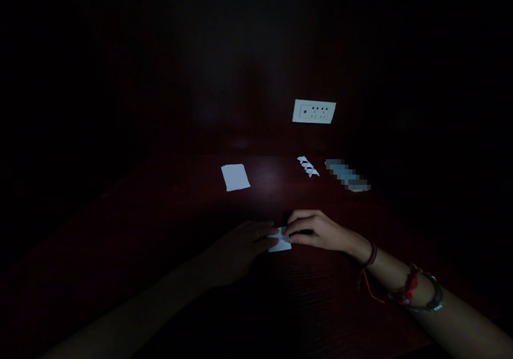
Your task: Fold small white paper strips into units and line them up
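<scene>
A small white piece of paper (pixel 280 240) lies on the dark wooden table between my hands. My left hand (pixel 240 247) rests flat with its fingers stretched onto the paper's left edge; a ring shows on one finger. My right hand (pixel 316 231) has its fingers curled and pressed down on the paper's right side. Bracelets and a red cord sit on my right wrist.
Farther back lie a white paper stack (pixel 235 177), a row of small folded white paper pieces (pixel 308 166) and a blurred bluish object (pixel 347 176). A white wall socket plate (pixel 314 111) is behind them. The room is very dark.
</scene>
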Motion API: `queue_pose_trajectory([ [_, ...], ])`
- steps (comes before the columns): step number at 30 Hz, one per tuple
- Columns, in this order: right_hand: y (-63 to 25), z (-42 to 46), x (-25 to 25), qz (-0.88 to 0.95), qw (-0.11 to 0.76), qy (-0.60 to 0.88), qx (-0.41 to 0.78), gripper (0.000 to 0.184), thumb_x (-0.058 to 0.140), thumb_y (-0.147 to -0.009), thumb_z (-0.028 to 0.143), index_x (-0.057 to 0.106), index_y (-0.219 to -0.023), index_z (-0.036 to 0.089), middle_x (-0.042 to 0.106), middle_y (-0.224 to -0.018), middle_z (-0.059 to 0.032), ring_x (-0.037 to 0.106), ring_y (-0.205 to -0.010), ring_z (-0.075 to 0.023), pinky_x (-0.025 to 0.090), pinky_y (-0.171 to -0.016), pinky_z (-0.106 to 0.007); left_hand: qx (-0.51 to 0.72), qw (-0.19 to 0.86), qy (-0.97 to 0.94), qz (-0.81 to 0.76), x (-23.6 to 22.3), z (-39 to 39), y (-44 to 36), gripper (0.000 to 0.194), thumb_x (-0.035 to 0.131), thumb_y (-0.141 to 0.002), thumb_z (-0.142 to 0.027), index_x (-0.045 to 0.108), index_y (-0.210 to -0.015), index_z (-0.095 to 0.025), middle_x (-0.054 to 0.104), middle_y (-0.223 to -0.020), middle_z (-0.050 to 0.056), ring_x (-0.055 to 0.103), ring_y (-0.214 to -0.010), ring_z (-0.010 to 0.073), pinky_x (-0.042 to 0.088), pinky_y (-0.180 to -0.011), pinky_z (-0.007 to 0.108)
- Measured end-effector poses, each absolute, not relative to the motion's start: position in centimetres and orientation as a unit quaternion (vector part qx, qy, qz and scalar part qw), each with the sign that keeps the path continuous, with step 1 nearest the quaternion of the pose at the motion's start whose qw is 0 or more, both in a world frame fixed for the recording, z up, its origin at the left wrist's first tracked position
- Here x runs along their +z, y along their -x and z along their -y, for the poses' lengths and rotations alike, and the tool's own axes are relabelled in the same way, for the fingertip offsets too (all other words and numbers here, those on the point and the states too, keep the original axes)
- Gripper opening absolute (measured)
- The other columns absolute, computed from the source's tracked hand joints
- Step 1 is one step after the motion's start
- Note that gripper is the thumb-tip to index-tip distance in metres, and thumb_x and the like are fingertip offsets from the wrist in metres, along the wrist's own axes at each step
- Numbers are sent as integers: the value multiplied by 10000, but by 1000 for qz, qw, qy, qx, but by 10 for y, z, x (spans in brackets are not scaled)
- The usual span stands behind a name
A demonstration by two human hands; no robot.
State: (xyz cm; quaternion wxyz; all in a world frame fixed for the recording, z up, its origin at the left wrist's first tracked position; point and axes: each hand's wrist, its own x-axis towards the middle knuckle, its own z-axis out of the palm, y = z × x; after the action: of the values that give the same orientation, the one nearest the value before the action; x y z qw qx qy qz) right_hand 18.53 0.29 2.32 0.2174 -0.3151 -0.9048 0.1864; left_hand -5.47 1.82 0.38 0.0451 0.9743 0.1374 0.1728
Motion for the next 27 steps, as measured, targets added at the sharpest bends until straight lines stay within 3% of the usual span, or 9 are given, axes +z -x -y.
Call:
queue_pose_trajectory([
  [5, -182, -3, 23, 899, 219, 335, 175, 201, 468, -814, 257, 614, -883, 138, 551, -835, -45, 528, -716, -99, 422, -643, -211, 161, 47, -974, -154, 6, -17, 53, 465, 389, -774, -19, 394, -1203, -197, 445, -1213, 62, 400, -1083, 199, 356, -892, 387],
  [13, -171, -4, 16, 855, 256, 412, 183, 89, 499, -751, 152, 572, -706, 127, 485, -668, 10, 451, -582, -67, 354, -537, -175, 146, 38, -977, -150, 3, -20, 55, 554, 390, -718, 9, 367, -1225, -212, 424, -1239, 47, 383, -1099, 207, 325, -904, 396],
  [27, -164, -9, 13, 809, 274, 485, 189, 78, 531, -671, 114, 501, -607, 148, 481, -657, 20, 449, -601, -80, 344, -559, -189, 162, 48, -972, -164, 1, -20, 53, 533, 422, -763, -35, 331, -1254, -221, 450, -1211, 56, 424, -1059, 199, 355, -870, 376],
])
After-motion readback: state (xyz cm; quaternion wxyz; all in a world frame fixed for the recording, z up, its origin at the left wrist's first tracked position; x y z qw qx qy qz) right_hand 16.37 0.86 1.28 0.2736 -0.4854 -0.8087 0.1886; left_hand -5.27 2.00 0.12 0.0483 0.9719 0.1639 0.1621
